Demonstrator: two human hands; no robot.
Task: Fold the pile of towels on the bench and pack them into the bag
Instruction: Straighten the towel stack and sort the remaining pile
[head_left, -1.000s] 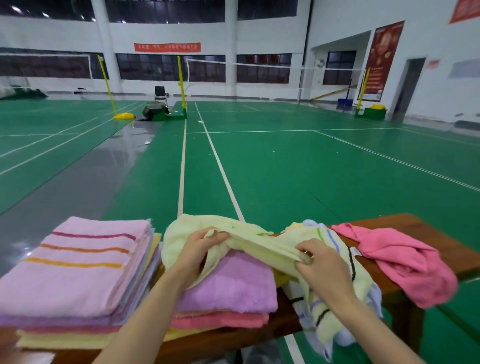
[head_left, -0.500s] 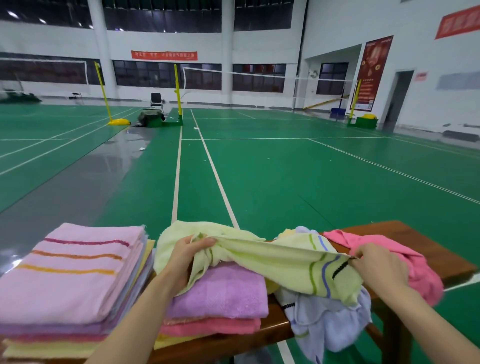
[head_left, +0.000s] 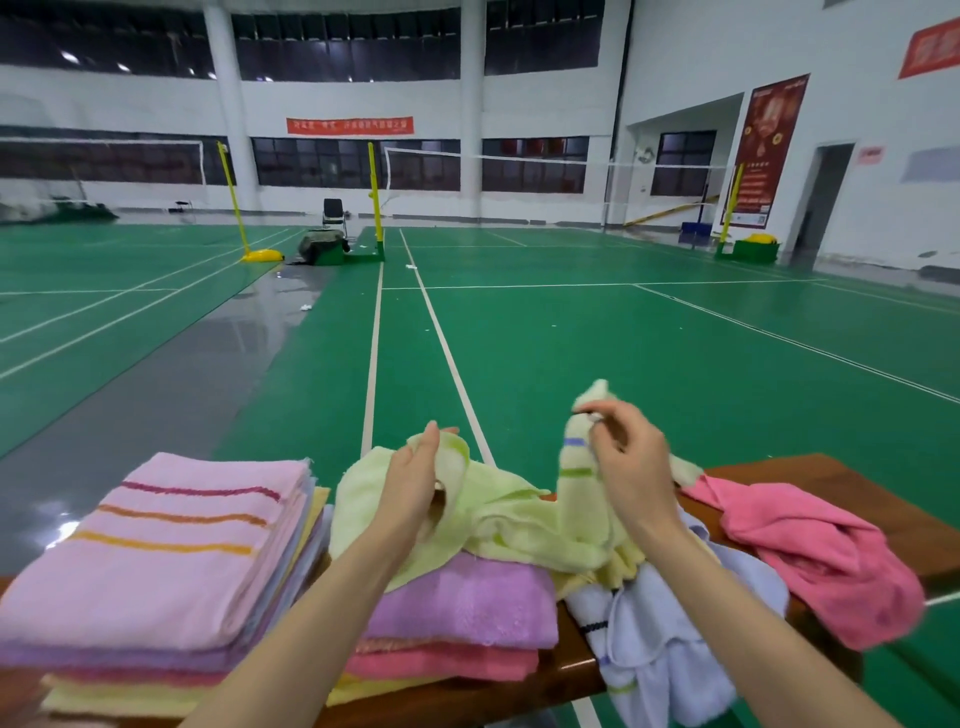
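Wooden bench (head_left: 826, 480) on a green court floor (head_left: 623, 343), with white hall walls (head_left: 685, 67) at 12 o'clock. At 8 o'clock lies a folded stack (head_left: 171, 545). At 6 o'clock, your left hand (head_left: 415, 486) lies straight-fingered against the pale green towel (head_left: 519, 525); whether it grips cannot be told. Your right hand (head_left: 628, 460) pinches that towel's raised corner. At 4 o'clock lies a loose pink towel (head_left: 810, 561).

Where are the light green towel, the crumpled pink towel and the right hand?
light green towel (head_left: 519, 525): head view, its bunched middle.
crumpled pink towel (head_left: 810, 561): head view, middle of the heap.
right hand (head_left: 628, 462): head view, back of the hand.
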